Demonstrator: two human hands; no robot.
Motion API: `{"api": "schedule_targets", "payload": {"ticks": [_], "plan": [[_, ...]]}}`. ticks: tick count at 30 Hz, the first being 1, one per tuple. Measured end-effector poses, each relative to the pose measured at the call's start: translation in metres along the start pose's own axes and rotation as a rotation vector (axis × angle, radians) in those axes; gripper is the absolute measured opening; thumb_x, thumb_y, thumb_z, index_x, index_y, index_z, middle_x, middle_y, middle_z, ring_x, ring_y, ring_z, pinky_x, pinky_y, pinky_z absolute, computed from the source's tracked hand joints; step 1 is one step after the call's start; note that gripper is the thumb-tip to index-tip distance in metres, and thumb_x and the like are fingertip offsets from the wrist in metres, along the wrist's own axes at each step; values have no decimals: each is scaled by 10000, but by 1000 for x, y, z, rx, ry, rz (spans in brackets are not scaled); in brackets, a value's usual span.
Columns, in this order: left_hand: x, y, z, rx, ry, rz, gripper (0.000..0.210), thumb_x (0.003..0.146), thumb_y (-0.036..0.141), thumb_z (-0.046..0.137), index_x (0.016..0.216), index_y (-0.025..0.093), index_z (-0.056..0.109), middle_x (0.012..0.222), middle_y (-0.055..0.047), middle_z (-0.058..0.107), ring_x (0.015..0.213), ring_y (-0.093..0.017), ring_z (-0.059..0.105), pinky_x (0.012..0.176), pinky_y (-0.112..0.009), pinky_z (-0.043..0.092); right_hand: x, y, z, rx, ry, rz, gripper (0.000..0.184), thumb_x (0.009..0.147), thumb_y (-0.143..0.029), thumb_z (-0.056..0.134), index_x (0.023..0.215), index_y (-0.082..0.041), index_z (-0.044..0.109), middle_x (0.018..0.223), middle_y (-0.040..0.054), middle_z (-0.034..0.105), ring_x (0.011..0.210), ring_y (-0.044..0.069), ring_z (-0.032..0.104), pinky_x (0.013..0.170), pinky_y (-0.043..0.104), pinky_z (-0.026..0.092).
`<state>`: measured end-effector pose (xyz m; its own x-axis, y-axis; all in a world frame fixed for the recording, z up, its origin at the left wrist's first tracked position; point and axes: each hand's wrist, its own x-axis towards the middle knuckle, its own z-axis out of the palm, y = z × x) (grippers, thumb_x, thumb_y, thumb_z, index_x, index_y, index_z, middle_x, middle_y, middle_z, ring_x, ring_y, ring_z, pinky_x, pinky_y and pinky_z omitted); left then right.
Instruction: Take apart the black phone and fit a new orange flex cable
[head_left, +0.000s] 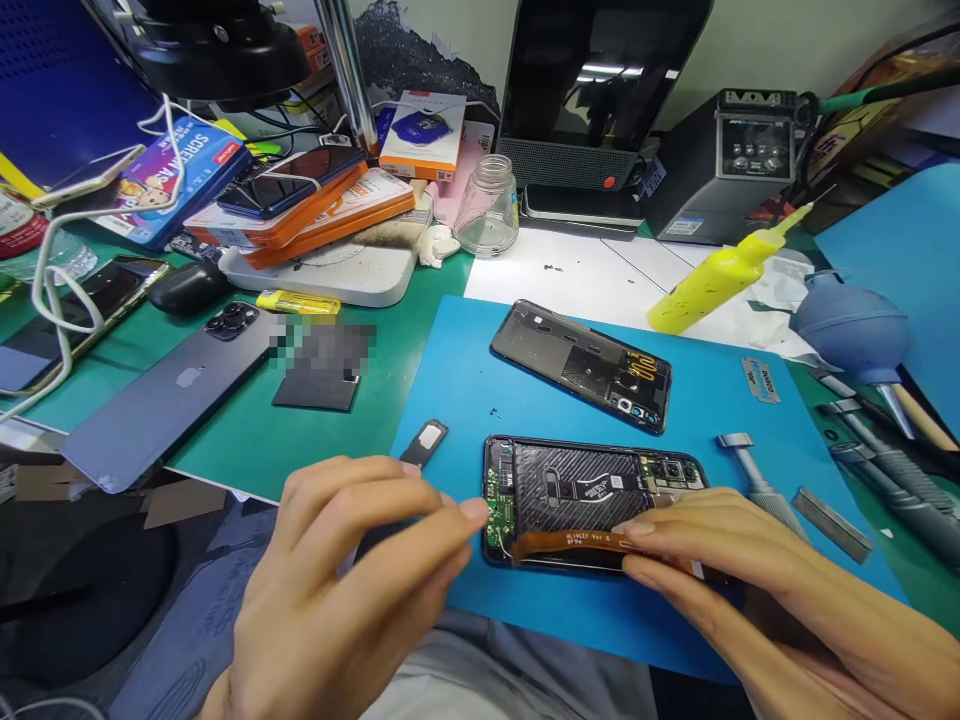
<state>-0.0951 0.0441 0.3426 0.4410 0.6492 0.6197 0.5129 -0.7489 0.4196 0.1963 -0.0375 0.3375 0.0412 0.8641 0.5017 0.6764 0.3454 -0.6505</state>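
An opened smartphone (pixel 577 490) lies face down on the blue mat, showing its black battery and a green circuit board (pixel 504 505) at its left end. My right hand (pixel 757 570) pinches an orange-brown flex cable (pixel 574 543) between thumb and forefinger along the phone's near edge. The cable's left end reaches toward the green board. My left hand (pixel 352 570) hovers at the phone's left end, fingers bent and apart, with nothing visible in them. Its forefinger tip is beside the board; whether it touches cannot be told. A small dark speaker-like part (pixel 426 443) lies just beyond that hand.
A detached phone back cover (pixel 585 365) lies behind the opened phone. To the right are a razor blade (pixel 760 380), a metal-headed tool (pixel 757 480), a yellow bottle (pixel 712 280) with a needle tip and a blue air blower (pixel 851 325). A grey-blue phone (pixel 176 390) lies left.
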Motion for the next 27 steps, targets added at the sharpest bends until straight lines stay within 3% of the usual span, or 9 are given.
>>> {"api": "schedule_targets", "payload": {"ticks": [4,9,12,15,23,27], "plan": [[6,3,0,88,-58,100,298,1100,31,710,1277,250,804,1094,-1,867,1150,-200,710,1068,-360,506,-1,2,-3,-31,-19,3,236,978,-172,879,1169,-311,873,1055,0,870,938,255,854,902,377,723],[-1,-2,-7,154,-110,114,294,1105,96,737,1294,303,826,1161,66,912,1192,-223,745,1114,-415,447,-4,1,-2,-67,-8,5,321,972,-129,871,1227,-323,856,1101,-5,865,967,249,851,926,377,719],[-9,0,-11,174,-170,146,340,1199,246,570,1416,333,817,1202,8,903,1249,-261,780,1154,-464,520,-2,-1,1,-95,-27,-7,340,995,-118,845,1267,-321,836,1143,-16,852,992,225,843,962,344,708],[-16,4,-10,179,-177,135,476,1237,370,393,1433,369,826,1093,-32,893,1217,-277,819,1122,-468,621,-1,-1,3,-120,-49,-10,309,1034,-131,814,1289,-306,811,1187,-25,831,1038,184,823,1041,278,669],[-20,2,-1,166,-204,119,474,1231,314,403,1456,345,820,1144,-37,895,1222,-260,829,1181,-442,622,-2,3,0,-116,-64,-28,274,1058,-161,806,1298,-293,799,1192,-41,833,1084,165,808,1137,242,613],[-20,2,0,177,-174,121,371,1186,251,577,1429,389,820,1151,-7,897,1179,-238,846,1181,-410,617,-3,6,-2,-116,-96,-26,250,1079,-203,795,1306,-306,792,1228,-52,829,1132,151,796,1155,212,588]]}}
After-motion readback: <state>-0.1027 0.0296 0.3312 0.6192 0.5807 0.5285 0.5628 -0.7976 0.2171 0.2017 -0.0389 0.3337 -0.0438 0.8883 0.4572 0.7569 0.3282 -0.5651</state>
